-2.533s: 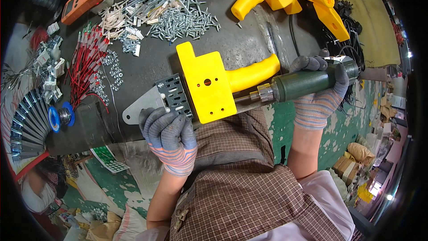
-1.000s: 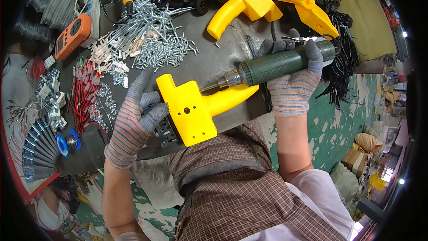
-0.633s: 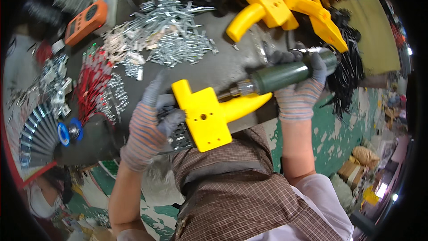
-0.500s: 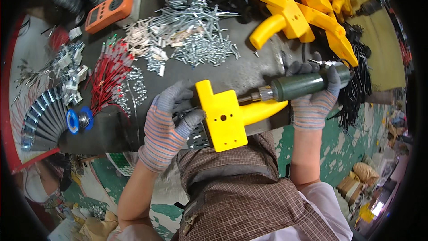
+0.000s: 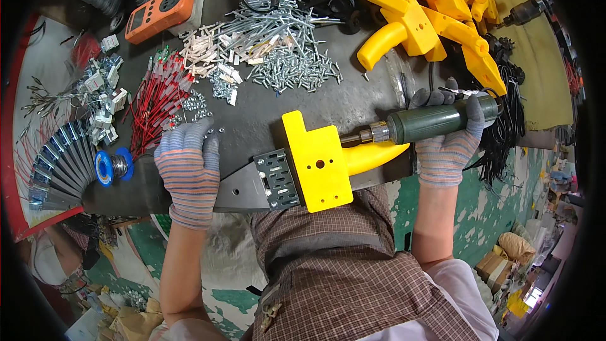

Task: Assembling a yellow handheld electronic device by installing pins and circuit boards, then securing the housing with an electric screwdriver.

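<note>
My right hand (image 5: 449, 142), in a striped grey glove, is wrapped round a dark green power screwdriver (image 5: 426, 124). The driver lies level, its chuck pointing left and its bit reaching the side of a yellow plastic handle piece (image 5: 315, 180). That piece sits at the table's near edge, against a slotted metal plate (image 5: 278, 180) with a flat grey plate beside it. My left hand (image 5: 187, 173), gloved alike, is over the small metal nuts (image 5: 197, 106), its fingers bent down and close together. Anything between its fingertips is hidden.
Screws (image 5: 293, 69) lie heaped behind, beside red wires (image 5: 158, 98) and an orange meter (image 5: 160, 14). A solder spool (image 5: 114, 167) stands left, near a fan of metal strips (image 5: 60, 164). Yellow housings (image 5: 413, 25) and black cables (image 5: 505, 132) fill the right.
My left hand has left the yellow piece and moved left to the small nuts, uncovering the slotted plate. My right hand and the screwdriver have hardly moved.
</note>
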{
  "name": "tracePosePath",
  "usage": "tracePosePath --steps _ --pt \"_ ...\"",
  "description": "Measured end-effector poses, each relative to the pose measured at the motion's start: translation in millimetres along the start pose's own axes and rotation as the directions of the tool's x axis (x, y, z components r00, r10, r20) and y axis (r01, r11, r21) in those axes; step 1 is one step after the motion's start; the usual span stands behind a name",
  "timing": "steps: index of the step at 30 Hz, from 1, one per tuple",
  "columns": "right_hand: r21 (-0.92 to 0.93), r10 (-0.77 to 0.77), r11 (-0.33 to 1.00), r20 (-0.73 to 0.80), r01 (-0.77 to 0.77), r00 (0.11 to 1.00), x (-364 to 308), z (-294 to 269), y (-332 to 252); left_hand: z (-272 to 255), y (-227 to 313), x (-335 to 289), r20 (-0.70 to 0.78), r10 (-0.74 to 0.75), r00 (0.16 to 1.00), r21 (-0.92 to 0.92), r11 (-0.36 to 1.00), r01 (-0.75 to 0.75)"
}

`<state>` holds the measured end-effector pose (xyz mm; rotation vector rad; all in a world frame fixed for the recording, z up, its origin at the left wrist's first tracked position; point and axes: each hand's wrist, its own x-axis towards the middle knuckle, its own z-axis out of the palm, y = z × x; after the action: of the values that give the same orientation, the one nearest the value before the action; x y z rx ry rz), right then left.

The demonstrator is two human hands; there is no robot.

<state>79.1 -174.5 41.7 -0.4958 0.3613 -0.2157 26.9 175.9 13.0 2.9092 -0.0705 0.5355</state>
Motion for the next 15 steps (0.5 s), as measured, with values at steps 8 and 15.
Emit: tracePosePath --steps 8,15 --pt "-0.005 -0.009 1.0 -0.027 0.009 1.0 1 0 -1 -4 2 11 0.026 0.298 0.954 0.181 0.937 -0.297" --pt "0.026 0.033 0.999 -0.023 -0.033 0.999 -1 2 2 -15 14 19 0.157 0.152 0.976 0.04 0.986 -0.16"
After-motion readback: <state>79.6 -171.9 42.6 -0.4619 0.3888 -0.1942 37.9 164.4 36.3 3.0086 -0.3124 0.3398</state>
